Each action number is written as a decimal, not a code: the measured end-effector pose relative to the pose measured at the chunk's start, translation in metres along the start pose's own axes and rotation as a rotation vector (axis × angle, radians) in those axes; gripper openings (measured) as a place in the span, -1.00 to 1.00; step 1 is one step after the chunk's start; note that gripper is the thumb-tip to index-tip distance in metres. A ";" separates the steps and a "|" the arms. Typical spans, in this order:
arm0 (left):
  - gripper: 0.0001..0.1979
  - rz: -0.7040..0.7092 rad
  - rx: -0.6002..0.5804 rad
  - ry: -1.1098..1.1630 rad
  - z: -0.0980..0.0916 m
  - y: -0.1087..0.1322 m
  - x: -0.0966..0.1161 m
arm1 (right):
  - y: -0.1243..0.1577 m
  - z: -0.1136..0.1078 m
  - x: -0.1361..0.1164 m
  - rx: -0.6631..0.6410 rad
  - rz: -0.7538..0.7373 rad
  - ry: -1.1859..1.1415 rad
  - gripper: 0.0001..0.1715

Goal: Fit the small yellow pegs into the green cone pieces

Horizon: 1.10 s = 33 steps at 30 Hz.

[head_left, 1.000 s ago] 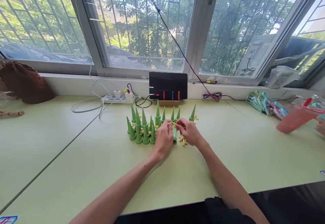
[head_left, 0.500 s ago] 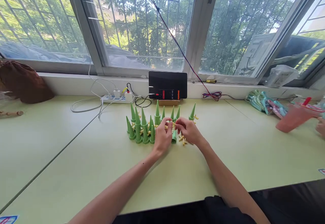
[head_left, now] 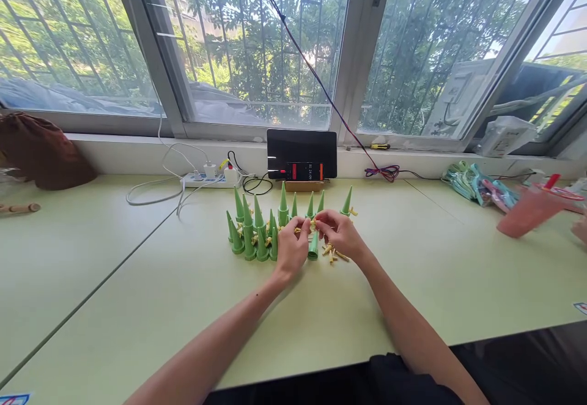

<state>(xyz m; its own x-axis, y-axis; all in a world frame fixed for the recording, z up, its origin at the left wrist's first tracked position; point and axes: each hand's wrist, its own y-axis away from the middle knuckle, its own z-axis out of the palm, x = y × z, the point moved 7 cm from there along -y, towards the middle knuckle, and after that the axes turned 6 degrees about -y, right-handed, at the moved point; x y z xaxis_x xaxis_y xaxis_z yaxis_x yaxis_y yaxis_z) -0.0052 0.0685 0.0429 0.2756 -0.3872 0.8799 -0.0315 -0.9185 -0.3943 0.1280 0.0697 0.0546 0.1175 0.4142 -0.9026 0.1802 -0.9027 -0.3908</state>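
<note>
Left hand and right hand pinch a small yellow piece from opposite sides, apparently for steadiness, above the worktop towards its far edge, beside upright green cones

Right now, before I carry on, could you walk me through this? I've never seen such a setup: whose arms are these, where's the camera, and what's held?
There is no machine here: these are a person's bare hands, seen from a camera worn on that person's head, looking forward and down. The right hand pinches a small yellow piece. The left hand has its fingertips right beside it; whether they grip it too is too small to tell.

On the table, green cones stand mostly to the left, and loose yellow pieces lie near the right hand. Behind are a phone and a dark tablet-like screen. Far right is a red cup.
</note>
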 end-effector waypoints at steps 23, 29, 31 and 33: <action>-0.64 0.027 -0.025 -0.090 0.004 0.003 0.003 | 0.000 -0.007 -0.004 0.111 -0.027 0.086 -0.67; -0.67 0.095 -0.052 -0.200 0.006 0.004 0.005 | 0.000 -0.009 -0.006 0.157 -0.043 0.119 -0.67; -0.67 0.136 -0.081 -0.270 0.009 0.005 0.007 | 0.000 -0.010 -0.006 0.163 -0.046 0.130 -0.67; -0.68 0.181 -0.117 -0.352 0.012 0.006 0.009 | 0.000 -0.011 -0.006 0.171 -0.048 0.147 -0.66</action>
<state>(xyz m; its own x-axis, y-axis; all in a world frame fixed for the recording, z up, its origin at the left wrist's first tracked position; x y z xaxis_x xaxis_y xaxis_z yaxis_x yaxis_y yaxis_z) 0.0087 0.0604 0.0450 0.5666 -0.5106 0.6467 -0.2130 -0.8490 -0.4836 0.1381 0.0684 0.0616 0.2558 0.4588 -0.8509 0.0226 -0.8828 -0.4692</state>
